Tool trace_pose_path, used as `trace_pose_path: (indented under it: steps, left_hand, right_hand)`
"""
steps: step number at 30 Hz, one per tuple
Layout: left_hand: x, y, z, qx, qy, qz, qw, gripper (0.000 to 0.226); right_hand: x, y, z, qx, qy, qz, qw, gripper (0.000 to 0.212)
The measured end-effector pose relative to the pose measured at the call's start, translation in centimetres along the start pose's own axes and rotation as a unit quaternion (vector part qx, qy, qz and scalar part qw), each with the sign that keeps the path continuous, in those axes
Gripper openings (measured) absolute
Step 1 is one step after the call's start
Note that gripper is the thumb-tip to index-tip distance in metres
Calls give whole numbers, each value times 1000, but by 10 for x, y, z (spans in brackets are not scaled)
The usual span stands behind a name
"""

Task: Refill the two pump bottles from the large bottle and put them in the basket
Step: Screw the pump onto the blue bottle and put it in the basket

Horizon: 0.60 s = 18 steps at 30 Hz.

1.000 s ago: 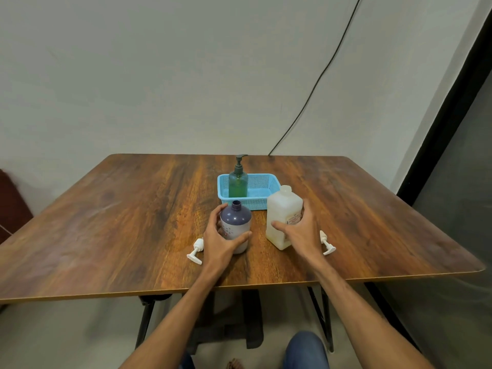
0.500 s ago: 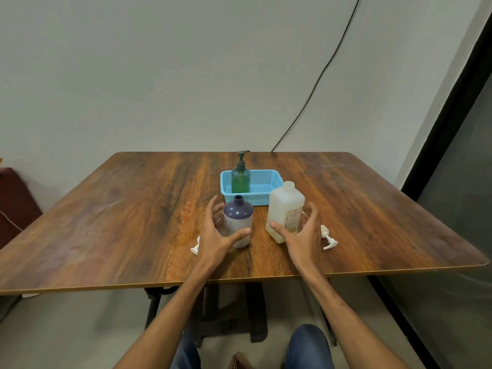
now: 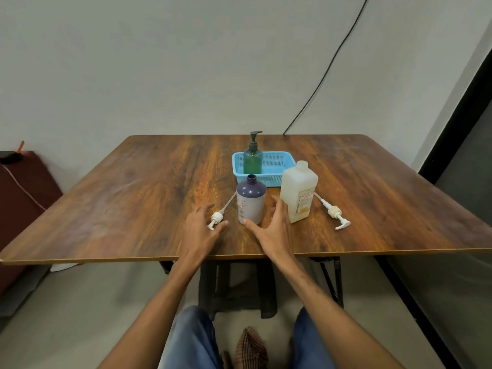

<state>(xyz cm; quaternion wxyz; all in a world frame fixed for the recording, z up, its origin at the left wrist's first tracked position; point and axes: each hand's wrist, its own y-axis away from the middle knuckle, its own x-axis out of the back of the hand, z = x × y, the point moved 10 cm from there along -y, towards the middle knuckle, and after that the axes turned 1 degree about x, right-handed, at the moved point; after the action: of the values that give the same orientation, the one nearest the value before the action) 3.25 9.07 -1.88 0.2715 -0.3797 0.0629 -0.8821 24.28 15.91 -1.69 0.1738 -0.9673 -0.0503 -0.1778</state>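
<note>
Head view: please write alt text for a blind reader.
Open hands over a wooden table: left hand at a loose pump, right hand beside an uncapped purple bottle. Nearby, a large white bottle and a green bottle in a blue basket.

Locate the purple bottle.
Head view, centre of the table: purple bottle stands uncapped just before the basket, left of the large bottle.

purple bottle (image 3: pixel 251 202) between left hand (image 3: pixel 199 231) and right hand (image 3: pixel 271 231); beyond: green bottle (image 3: pixel 253 161), blue mesh basket (image 3: pixel 277 179); right: milky-white bottle (image 3: pixel 298 195); brown woodgrain table (image 3: pixel 133 195).
</note>
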Motion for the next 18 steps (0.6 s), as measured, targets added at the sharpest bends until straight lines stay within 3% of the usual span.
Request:
trace_pose_path:
  steps: [4, 7, 10, 18]
  left_hand:
    - [-11, -4, -3, 4, -81, -13, 997, 59]
    - [-13, -8, -2, 2, -93, 5, 996, 44]
    - [-13, -9, -1, -5, -60, 14, 998, 26]
    - [21, -9, 12, 9, 87, 95, 992, 31]
  right_hand:
    - [-17, -20, 10, -23, -31, -34, 999, 104]
    - [-24, -30, 13, -10, -52, -45, 998, 104]
    - [-26, -38, 9, 16, -63, -42, 997, 99]
    - [-25, -43, 10, 41, -67, -34, 996, 88]
